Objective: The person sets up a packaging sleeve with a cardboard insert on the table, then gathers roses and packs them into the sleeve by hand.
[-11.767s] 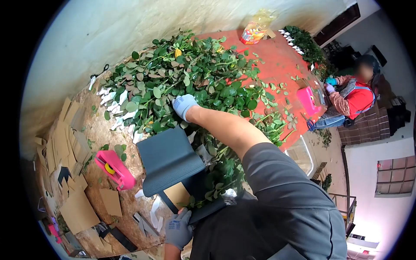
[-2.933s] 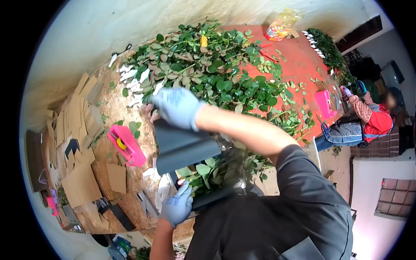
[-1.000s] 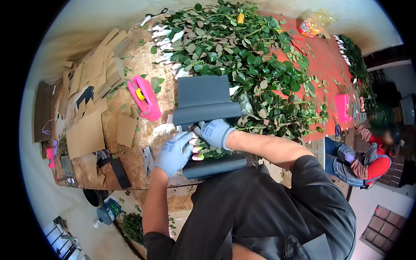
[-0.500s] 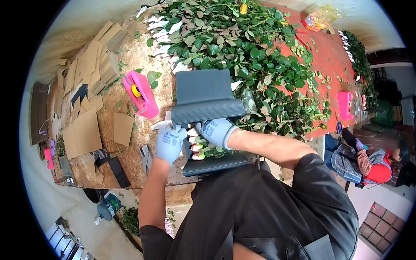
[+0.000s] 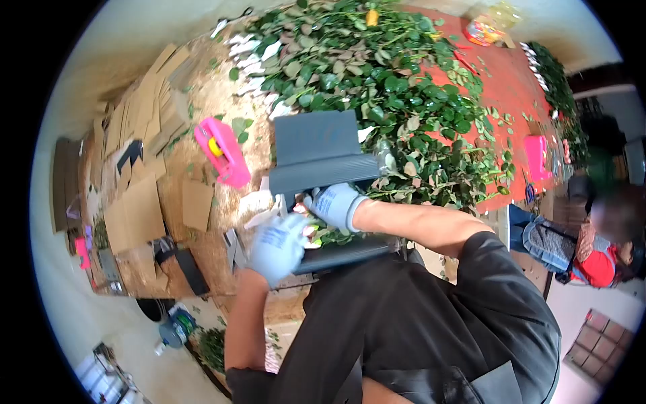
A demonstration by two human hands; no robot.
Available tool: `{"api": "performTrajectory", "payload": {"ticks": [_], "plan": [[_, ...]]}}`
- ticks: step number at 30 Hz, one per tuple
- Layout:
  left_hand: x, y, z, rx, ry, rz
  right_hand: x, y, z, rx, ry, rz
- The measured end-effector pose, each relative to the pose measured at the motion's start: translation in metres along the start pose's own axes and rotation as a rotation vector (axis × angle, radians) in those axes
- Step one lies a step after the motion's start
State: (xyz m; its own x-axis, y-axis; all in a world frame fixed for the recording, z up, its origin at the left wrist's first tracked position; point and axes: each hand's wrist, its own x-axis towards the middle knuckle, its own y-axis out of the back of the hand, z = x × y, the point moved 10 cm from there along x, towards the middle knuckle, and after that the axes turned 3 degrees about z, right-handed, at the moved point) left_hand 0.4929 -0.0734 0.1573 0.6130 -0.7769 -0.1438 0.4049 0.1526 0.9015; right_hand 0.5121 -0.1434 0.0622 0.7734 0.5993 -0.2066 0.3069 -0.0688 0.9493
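Our left hand in its pale blue-grey glove [image 5: 276,249] is motion-blurred beside the pink-and-white flower heads with green leaves [image 5: 311,233]; we cannot tell whether its fingers are spread or pinching. Our right hand in a matching glove [image 5: 336,207] curls over the same flowers, its fingertips too obscured to show a grip. The flowers lie in the dark grey ribbed holder [image 5: 321,141], between its upper flap and lower edge, their stems mostly hidden. At far right, a blurred person in red [image 5: 595,268] is partly lost in shadow.
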Motion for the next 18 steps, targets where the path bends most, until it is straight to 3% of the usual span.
{"api": "performTrajectory", "payload": {"ticks": [1, 3, 7, 10, 11, 13, 14, 16, 17, 18], "plan": [[0.000, -0.017, 0.009, -0.104, -0.059, 0.015, -0.001, 0.019, 0.004, 0.243, -0.058, 0.078], [-0.002, -0.047, 0.001, -0.138, 0.038, -0.100, -0.003, 0.015, 0.001, 0.120, -0.028, 0.195], [-0.002, -0.044, 0.001, -0.111, -0.018, -0.050, -0.005, 0.010, 0.003, 0.199, -0.061, 0.118], [0.007, -0.032, 0.006, 0.038, -0.101, 0.047, 0.002, 0.016, 0.003, 0.169, -0.061, 0.193], [0.005, -0.035, 0.005, 0.025, -0.107, 0.052, -0.001, 0.005, 0.002, 0.125, -0.059, 0.021], [0.006, -0.043, -0.001, -0.082, -0.034, -0.014, 0.002, 0.008, 0.002, 0.203, -0.157, 0.157], [0.004, -0.050, -0.006, -0.082, 0.008, -0.090, -0.002, 0.010, -0.011, 0.130, -0.033, 0.141], [-0.001, -0.064, -0.014, -0.054, 0.030, -0.181, -0.005, 0.049, -0.037, 0.005, 0.158, 0.150], [-0.002, -0.068, -0.016, -0.026, 0.014, -0.197, -0.007, 0.092, -0.028, 0.066, 0.170, 0.401], [0.000, -0.063, -0.016, -0.069, 0.042, -0.158, -0.002, 0.131, -0.010, 0.129, 0.102, 0.363]]}}
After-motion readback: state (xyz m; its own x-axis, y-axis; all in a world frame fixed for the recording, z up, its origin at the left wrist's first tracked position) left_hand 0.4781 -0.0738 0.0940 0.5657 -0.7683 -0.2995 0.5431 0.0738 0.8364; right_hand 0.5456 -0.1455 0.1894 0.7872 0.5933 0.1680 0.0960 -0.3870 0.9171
